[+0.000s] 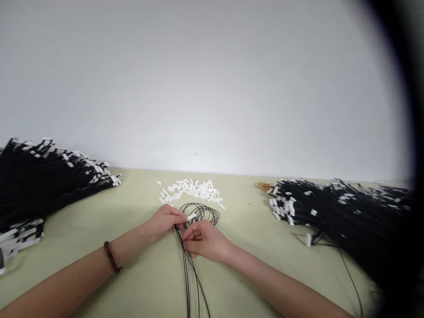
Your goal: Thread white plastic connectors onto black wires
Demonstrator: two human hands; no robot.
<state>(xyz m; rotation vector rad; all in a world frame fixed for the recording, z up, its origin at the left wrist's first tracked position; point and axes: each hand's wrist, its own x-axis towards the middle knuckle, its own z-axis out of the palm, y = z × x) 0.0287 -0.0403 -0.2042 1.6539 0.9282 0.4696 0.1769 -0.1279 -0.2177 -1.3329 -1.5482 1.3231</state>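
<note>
My left hand (167, 219) pinches a small white plastic connector (191, 217) between thumb and fingertips. My right hand (203, 240) is closed in a pinch just below it, gripping thin black wires (190, 274) that run toward me and loop (205, 211) behind both hands. A dark bead bracelet (111, 257) sits on my left wrist. A loose heap of white connectors (192, 190) lies on the pale green table (149, 274) just beyond my hands.
A thick pile of black wires with white connectors (43, 181) fills the left side. A similar pile (341, 207) spreads over the right, with rubber bands (264, 186) at its near corner. A grey wall (198, 79) stands behind the table.
</note>
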